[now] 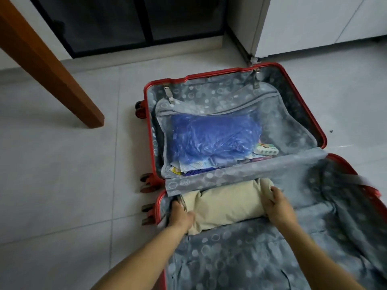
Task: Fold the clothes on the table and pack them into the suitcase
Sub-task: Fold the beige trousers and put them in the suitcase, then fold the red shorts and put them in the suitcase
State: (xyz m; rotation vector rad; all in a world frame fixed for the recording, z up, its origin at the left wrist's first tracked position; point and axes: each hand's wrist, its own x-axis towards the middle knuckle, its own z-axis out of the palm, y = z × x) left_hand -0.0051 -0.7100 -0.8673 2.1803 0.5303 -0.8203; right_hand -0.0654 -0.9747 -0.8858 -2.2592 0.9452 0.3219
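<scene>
1. Brown wooden bench leg (52, 65), slanting, foot planted on the floor.
2. Pale grey floor tiles (62, 174) with thin joints, under and all around the bench leg.
3. Dark glass panels (109, 24) in black frames, behind the bench leg and to its right.
4. White cabinet front (314, 21), far right of the bench leg, beyond the dark panels.
5. Dim, even light throughout.
</scene>
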